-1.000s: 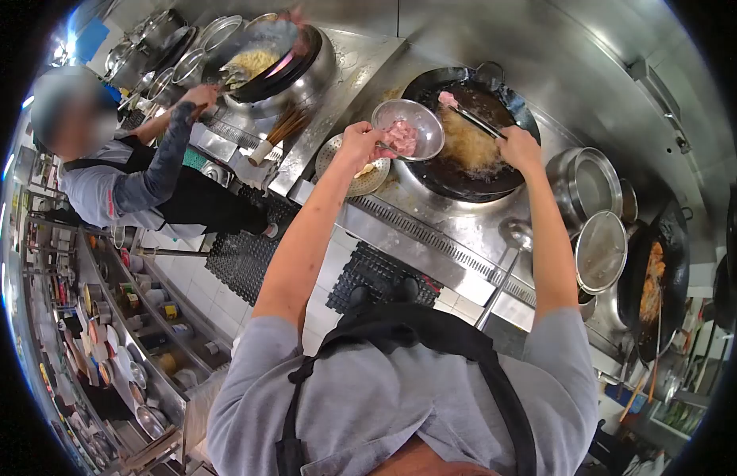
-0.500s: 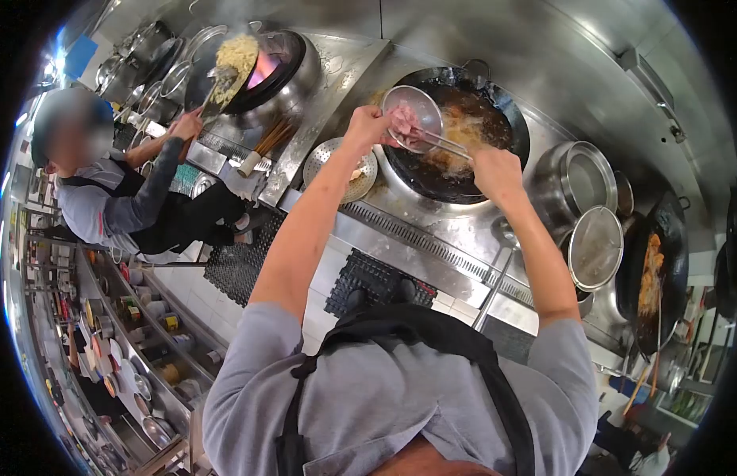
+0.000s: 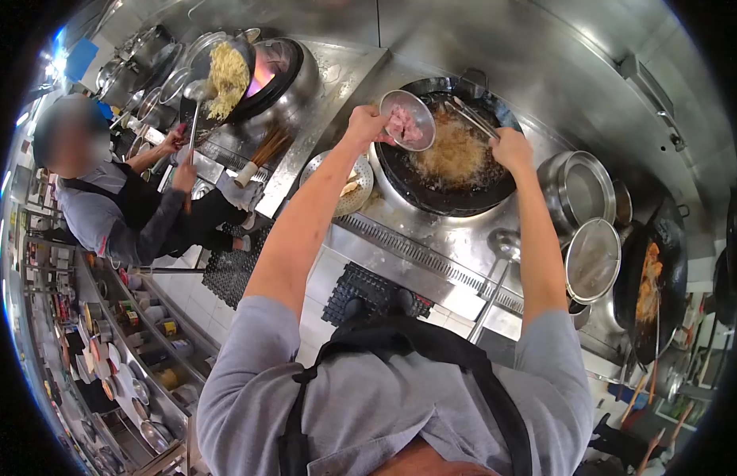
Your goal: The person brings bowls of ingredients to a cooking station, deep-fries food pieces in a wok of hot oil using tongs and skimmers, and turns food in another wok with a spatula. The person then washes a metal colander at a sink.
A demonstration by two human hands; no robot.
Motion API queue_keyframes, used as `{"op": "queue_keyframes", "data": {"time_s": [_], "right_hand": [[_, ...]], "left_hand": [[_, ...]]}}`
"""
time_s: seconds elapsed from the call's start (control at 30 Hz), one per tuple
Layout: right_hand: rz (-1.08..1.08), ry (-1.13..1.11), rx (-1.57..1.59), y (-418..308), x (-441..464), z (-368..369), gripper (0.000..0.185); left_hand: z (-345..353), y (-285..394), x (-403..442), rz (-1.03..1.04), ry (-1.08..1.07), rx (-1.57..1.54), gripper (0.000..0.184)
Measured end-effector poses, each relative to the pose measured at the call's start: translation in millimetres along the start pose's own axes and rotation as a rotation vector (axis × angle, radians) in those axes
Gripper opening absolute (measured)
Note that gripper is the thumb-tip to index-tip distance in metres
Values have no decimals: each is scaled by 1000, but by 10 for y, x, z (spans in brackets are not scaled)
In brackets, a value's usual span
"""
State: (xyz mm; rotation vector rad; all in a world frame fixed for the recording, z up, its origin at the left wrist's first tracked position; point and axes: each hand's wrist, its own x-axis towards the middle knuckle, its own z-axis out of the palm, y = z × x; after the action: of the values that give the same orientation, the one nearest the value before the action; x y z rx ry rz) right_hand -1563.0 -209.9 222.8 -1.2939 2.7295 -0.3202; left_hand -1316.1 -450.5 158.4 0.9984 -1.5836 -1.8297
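Observation:
My left hand [image 3: 367, 127] is closed on the rim of a metal bowl [image 3: 420, 133], tilted over the left side of a large black wok [image 3: 483, 202]. Pieces of raw pink meat [image 3: 402, 124] lie in the bowl. Bubbling oil [image 3: 456, 151] with browning bits fills the middle of the wok. Closed round a pair of metal tongs [image 3: 473, 117], my right hand [image 3: 511, 149] is at the wok's right rim. The tongs point up and left over the far part of the oil. Whether their tips hold anything is too small to tell.
Left of the wok sits a perforated strainer [image 3: 360, 198] with some pale food. To the right are stacked steel pots [image 3: 552, 186], a mesh strainer [image 3: 594, 260] and a ladle [image 3: 505, 244]. A co-worker [image 3: 130, 198] cooks at a flaming wok [image 3: 277, 75] on the left.
My right hand has moved up and right, taking the tongs from the bowl to over the far oil. The bowl has shifted slightly left. The co-worker's hands have moved apart.

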Motion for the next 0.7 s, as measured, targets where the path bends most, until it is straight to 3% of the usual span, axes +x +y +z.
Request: {"op": "queue_keyframes", "data": {"time_s": [0.13,0.27,0.47,0.6,0.7], "right_hand": [[-180,22,51,-474,-463,-596,32],[-249,-24,-129,-725,-292,-287,28],[-213,33,-75,-486,-229,-64,23],[-164,75,40,-524,-350,-231,23],[-174,-72,-97,-486,-238,-95,24]], "left_hand": [[47,281,-9,98,14,274,33],[99,273,281,232,-56,486,33],[133,181,520,393,122,762,32],[230,330,438,261,104,745,21],[336,321,434,248,63,690,20]]}}
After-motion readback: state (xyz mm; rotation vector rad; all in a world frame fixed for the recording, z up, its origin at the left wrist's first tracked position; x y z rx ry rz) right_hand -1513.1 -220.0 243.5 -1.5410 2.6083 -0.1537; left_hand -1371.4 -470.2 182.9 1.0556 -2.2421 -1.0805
